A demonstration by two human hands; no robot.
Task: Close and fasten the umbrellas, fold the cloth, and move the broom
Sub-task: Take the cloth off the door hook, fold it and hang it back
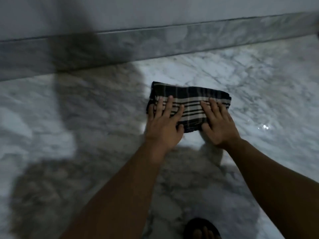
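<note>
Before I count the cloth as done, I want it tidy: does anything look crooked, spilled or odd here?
Nothing stands out. The striped cloth lies folded in a compact rectangle on the marble floor, with the left hand and right hand flat on it. The picture is blurred, so small creases cannot be judged.

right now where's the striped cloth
In the head view the folded striped cloth lies on the marble floor, centre-right, under the left hand and right hand.
</note>
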